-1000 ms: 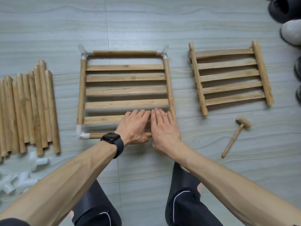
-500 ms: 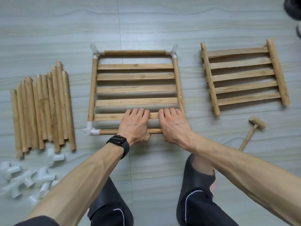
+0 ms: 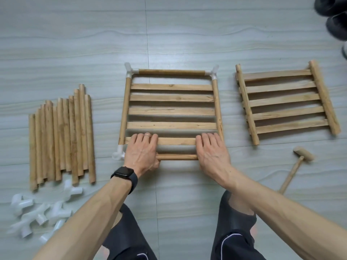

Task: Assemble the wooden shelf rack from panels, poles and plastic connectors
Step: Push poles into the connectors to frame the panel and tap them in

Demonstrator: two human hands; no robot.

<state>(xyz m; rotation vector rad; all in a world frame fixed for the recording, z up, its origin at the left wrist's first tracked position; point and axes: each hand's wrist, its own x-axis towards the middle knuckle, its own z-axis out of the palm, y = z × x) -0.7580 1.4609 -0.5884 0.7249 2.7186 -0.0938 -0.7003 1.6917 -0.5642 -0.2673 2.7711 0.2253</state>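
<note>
Sliding apart, both hands (image 3: 142, 152) (image 3: 212, 152) press the near pole (image 3: 177, 157); fingers flat, gripping nothing.

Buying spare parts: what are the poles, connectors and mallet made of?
Poles: apparently bare, unvarnished wood, tan with grain streaks and a matte surface. Connectors: look like translucent white plastic, smooth with a slight sheen. Mallet: seemingly the same pale unfinished wood, head and handle alike.

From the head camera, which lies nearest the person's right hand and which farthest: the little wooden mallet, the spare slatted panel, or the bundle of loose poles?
Measured from the right hand:
1. Spare slatted panel, up and to its right, slightly nearer.
2. Wooden mallet, to its right on the floor.
3. Bundle of loose poles, far left, beyond the left hand.
</note>
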